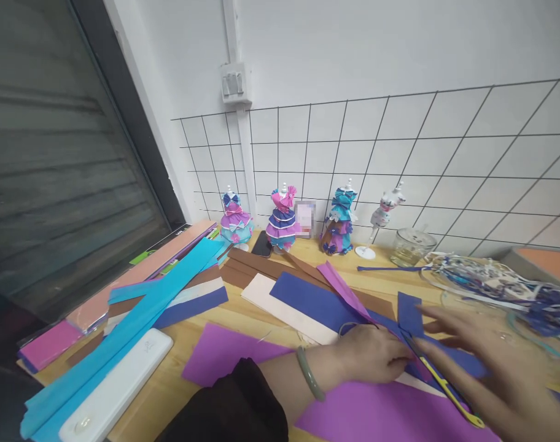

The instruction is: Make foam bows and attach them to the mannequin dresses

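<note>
My left hand [367,353], with a bangle [310,373] on the wrist, rests on the layered paper. Its fingers are curled together, and what they may pinch is hidden. A narrow purple strip [344,290] runs towards this hand. Dark blue paper [307,299] lies beneath and beside it. To the right, my right hand [492,362] is blurred, with its fingers apart. Between the hands lies a slim yellow-and-dark tool [446,388], maybe a cutter, partly covered by the right hand. A short blue piece [409,313] stands near the fingertips. Purple sheets [376,411] spread below both hands.
Several small dress forms, one a purple-and-blue dress [282,227], line the wall. A bare form [388,205], glass jar [412,247] and tangled ribbons [487,276] stand right of them. On the left lie turquoise paper [137,325], a white bar-shaped device [118,387] and a phone [262,244].
</note>
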`<state>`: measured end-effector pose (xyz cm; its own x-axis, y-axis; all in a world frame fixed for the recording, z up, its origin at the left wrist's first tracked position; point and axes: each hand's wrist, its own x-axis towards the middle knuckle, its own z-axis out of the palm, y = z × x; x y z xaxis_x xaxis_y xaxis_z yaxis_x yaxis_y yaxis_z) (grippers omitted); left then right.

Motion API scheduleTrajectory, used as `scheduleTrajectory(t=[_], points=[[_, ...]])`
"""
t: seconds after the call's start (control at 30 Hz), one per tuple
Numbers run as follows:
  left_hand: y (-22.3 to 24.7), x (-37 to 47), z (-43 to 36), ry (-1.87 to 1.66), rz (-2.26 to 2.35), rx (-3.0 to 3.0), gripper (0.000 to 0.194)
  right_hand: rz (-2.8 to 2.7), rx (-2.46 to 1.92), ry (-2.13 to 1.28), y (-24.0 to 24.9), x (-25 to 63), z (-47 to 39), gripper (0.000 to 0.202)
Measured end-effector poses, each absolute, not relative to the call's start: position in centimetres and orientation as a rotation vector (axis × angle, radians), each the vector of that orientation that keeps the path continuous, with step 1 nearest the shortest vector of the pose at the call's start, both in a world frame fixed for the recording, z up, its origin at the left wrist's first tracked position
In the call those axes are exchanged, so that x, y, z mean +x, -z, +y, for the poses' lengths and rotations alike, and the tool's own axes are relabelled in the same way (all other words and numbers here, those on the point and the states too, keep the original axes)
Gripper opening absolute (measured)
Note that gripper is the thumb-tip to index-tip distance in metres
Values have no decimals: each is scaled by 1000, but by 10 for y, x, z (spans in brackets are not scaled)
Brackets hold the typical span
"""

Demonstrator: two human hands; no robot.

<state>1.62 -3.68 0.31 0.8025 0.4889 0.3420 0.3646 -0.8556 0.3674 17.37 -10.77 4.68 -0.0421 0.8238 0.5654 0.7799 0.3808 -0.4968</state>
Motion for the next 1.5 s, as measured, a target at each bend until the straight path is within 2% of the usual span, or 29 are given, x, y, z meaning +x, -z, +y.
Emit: scheduleTrajectory(t=[0.1,0.23,0.57,0.9,1.1,1.2,1.3,1.5], points=[[-1,15,-35,-652,637,2674,23,-1993,-1406,-339,-37,171,-83,30],[3,16,-30,-798,615,2580,23,-1978,-1473,-486,-18,176,-75,41],[1,20,-32,-978,696,2335,25,-1907,-1520,-481,-4,199,-79,32],[-1,27,-27,-1009,749,1263,24,-1749,-1639,-586,1,215,-71,32],[0,26,-20,-991,689,1092,31,-1736,-1592,-683,4,204,-72,36],[1,24,-19,-977,673,1085,33,-1762,-1570,-598,6,197,-73,38],[0,23,-19,-987,666,1072,34,-1846,-1499,-361,5,193,-74,37],[-5,22,-22,-961,622,1043,36,-1984,-1376,-147,-3,179,-82,21]])
